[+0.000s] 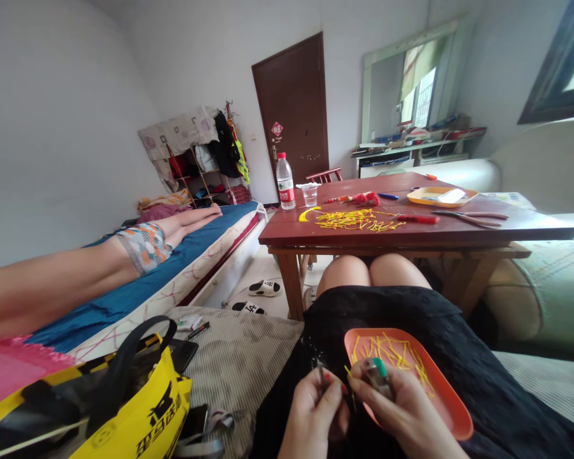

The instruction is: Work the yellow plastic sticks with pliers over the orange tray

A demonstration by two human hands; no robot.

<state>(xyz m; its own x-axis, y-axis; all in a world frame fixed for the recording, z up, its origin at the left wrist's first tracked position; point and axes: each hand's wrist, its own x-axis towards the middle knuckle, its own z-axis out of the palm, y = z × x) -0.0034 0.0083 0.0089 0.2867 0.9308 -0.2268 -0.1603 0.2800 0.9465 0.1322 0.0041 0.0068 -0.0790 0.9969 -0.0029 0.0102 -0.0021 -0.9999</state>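
Observation:
My left hand (318,405) is closed, thumb against fingers, around something thin and dark that I cannot make out. Close beside it, my right hand (387,392) pinches a short yellow strand (348,371) at its fingertips. A small cylinder with a green end (379,367) is also held in the right hand. Under and beside that hand, an orange tray (452,411) rests on the lap, with several yellow strands (395,352) in it. The lap is covered by black cloth.
Ahead, a red-brown table (310,236) bears a yellow strand pile (349,218), a bottle (285,182), a cup (310,194), pliers (471,218) and a yellow tray (442,197). A yellow bag (165,398) stands left. Another person (90,271) lies on a bed.

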